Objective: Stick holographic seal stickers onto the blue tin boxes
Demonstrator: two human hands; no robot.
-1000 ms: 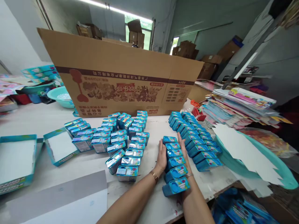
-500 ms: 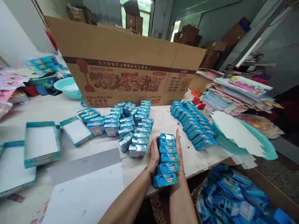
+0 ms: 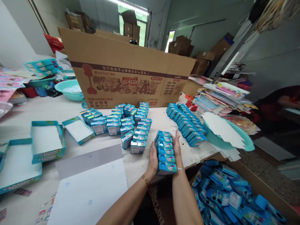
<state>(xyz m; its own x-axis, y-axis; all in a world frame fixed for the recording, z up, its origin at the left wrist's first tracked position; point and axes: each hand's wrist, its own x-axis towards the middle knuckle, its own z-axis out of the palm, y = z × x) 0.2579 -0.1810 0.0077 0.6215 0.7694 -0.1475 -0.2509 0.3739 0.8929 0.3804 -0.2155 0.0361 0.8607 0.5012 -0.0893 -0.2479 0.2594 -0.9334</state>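
Note:
A short row of blue candy boxes [image 3: 166,150], labelled "Caramelo Macizo" and with round recesses on their upper faces, stands near the table's front edge. My left hand [image 3: 153,157] lies along the row's left side, its fingers straight and pointing away from me. Against the right side is my right hand [image 3: 177,147], also with outstretched fingers, so the row is held between both palms. To the left stand several more blue boxes in a loose group [image 3: 137,147]. Beyond my right hand runs a tight double row of the same boxes [image 3: 187,125].
A large carton [image 3: 131,68] stands across the table's back. Shallow blue trays [image 3: 48,156] and a white sheet [image 3: 93,190] lie left. At right are a turquoise basin [image 3: 246,145], stacked printed sheets [image 3: 213,98] and, below the edge, a carton of blue boxes [image 3: 264,181].
My hands and the row between them have shifted away from the table's front edge, and the boxes sit closer together. The view has turned slightly to the right.

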